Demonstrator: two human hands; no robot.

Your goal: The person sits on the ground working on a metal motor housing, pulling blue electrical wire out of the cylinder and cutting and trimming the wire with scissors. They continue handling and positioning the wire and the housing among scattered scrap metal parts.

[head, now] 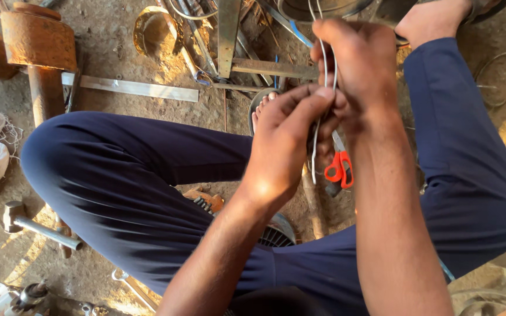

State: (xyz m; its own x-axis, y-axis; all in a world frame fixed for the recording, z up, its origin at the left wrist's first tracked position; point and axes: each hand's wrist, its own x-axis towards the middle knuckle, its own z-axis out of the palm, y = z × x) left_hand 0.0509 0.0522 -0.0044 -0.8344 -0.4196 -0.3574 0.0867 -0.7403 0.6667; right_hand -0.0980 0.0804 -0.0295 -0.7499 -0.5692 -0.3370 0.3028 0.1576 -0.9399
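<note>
Two hands meet above the lap: the right hand (355, 64) is clenched around a thin pale wire (325, 70), the left hand (285, 137) pinches the same strands just below. Wire ends hang between the palms, near orange-handled scissors (339, 169). Farther out, a brass bowl (150, 29) lies tipped on the dirt; its contents cannot be told.

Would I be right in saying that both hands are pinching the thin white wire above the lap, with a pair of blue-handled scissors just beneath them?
Nearly: the scissors have orange-red handles, not blue. The head view shows them just below the hands. The rest stands: the left hand and right hand both pinch the thin white wire above the lap.
</note>
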